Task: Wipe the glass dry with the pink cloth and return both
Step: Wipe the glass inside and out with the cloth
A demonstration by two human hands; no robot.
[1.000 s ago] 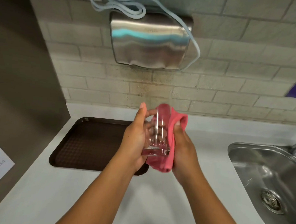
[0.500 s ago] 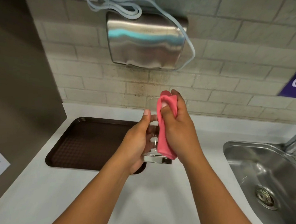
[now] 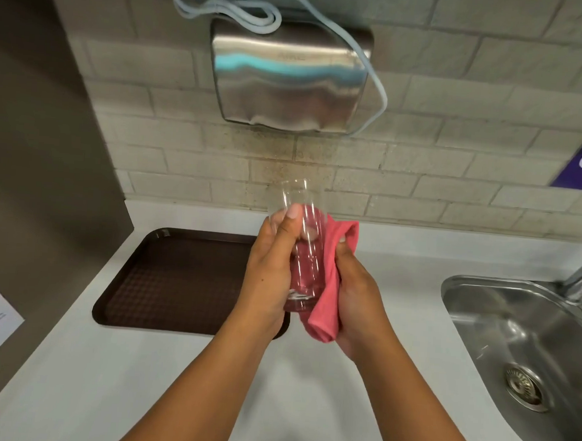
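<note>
A tall clear glass (image 3: 303, 248) is held upright above the white counter, its rim toward the tiled wall. My left hand (image 3: 271, 270) grips it from the left, thumb across its side. The pink cloth (image 3: 328, 287) is pressed against the glass's right side and wraps behind it. My right hand (image 3: 356, 292) holds the cloth, fingers curled into the fabric. The lower part of the glass shows pink through it.
A brown tray (image 3: 177, 281) lies on the white counter (image 3: 136, 381) left of my hands. A steel sink (image 3: 520, 347) with a drain is at the right. A metal hand dryer (image 3: 288, 80) with a looped cable hangs on the wall above. A grey panel stands at the left.
My right hand with the cloth has come down from the top of the glass to its right side and lower part. The glass rim is now uncovered.
</note>
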